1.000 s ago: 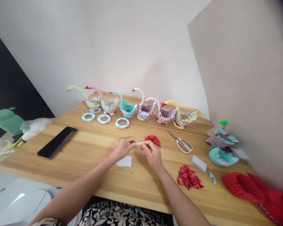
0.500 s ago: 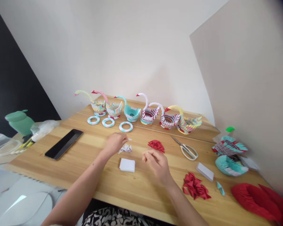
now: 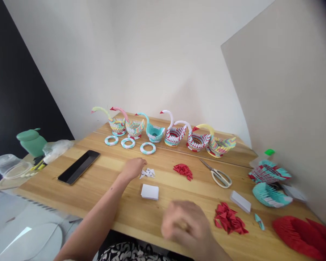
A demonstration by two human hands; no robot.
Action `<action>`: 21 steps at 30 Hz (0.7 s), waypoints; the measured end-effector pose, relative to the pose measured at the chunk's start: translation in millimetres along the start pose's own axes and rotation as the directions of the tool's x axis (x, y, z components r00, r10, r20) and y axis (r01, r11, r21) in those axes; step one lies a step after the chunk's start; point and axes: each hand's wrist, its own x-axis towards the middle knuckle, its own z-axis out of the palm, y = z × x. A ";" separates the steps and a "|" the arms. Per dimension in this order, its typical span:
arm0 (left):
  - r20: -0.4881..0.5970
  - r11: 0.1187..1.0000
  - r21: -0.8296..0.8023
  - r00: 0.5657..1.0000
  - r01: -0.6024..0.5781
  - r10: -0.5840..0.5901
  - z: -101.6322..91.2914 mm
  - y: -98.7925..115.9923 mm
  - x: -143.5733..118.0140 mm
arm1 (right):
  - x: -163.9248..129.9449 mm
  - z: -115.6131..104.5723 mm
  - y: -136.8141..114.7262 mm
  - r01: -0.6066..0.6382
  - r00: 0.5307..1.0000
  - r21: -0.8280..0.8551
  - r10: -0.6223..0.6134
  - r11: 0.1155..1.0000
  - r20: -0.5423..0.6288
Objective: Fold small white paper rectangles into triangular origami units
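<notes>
My left hand (image 3: 133, 168) rests on the wooden table (image 3: 103, 188) with its fingers curled beside a small heap of folded white paper pieces (image 3: 147, 173). It appears to hold nothing. A stack of white paper slips (image 3: 150, 191) lies just in front of that heap. My right hand (image 3: 185, 225) is blurred, low and near the table's front edge, and I cannot see whether it holds anything. Two heaps of red folded pieces lie at the middle (image 3: 183, 170) and to the right (image 3: 229, 221).
Several paper swans (image 3: 163, 132) and three paper rings (image 3: 128, 143) line the back. A black phone (image 3: 78, 166) lies left; scissors (image 3: 217, 174), another white stack (image 3: 240, 201), unfinished swan bodies (image 3: 270, 183) and a red paper form (image 3: 304, 235) sit right. A green jug (image 3: 32, 142) stands far left.
My hands, first joined on a white piece, parted. The left went to the white heap on the table; the right pulled back toward me, now blurred. The view shifted slightly.
</notes>
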 end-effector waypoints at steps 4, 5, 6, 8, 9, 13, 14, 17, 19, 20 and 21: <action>0.035 0.999 -0.007 0.998 -0.045 0.045 5.3 3.3 1.3 | 21.7 25.1 60.0 0.043 0.988 -0.447 0.028 0.894 0.151; 0.034 0.998 -0.009 0.998 -0.055 0.055 6.7 5.0 2.0 | 22.2 29.6 70.2 0.042 0.982 -0.504 0.058 0.863 0.182; 0.029 0.998 -0.012 0.998 -0.063 0.063 8.1 6.9 2.6 | 21.3 33.2 77.9 0.036 0.975 -0.538 0.087 0.842 0.203; 0.014 0.997 -0.020 0.997 -0.074 0.074 10.4 10.7 3.3 | 17.2 37.9 87.2 0.028 0.971 -0.570 0.114 0.821 0.212; 0.006 0.997 -0.024 0.997 -0.078 0.078 11.3 12.4 3.4 | 14.9 39.4 89.7 0.030 0.972 -0.577 0.110 0.816 0.206; -0.015 0.995 -0.037 0.996 -0.089 0.089 13.1 17.2 1.7 | 7.6 45.3 95.3 0.070 0.988 -0.578 0.026 0.813 0.155; -0.016 0.995 -0.038 0.996 -0.091 0.090 13.1 17.9 1.3 | 6.4 47.4 96.8 0.080 0.990 -0.573 0.002 0.815 0.140; -0.030 0.995 -0.045 0.996 -0.087 0.086 12.4 19.9 0.6 | 3.5 53.9 101.4 0.104 0.993 -0.554 -0.058 0.826 0.101; -0.058 0.996 -0.059 0.996 -0.072 0.069 11.0 21.7 0.3 | 2.4 57.0 103.5 0.110 0.994 -0.542 -0.078 0.833 0.082; -0.075 0.996 -0.070 0.996 -0.061 0.056 10.0 22.8 0.1 | 2.0 57.7 104.1 0.108 0.994 -0.535 -0.080 0.838 0.076; -0.090 0.995 -0.082 0.995 -0.052 0.044 8.7 24.1 -0.3 | 1.8 58.0 104.4 0.102 0.995 -0.530 -0.076 0.842 0.071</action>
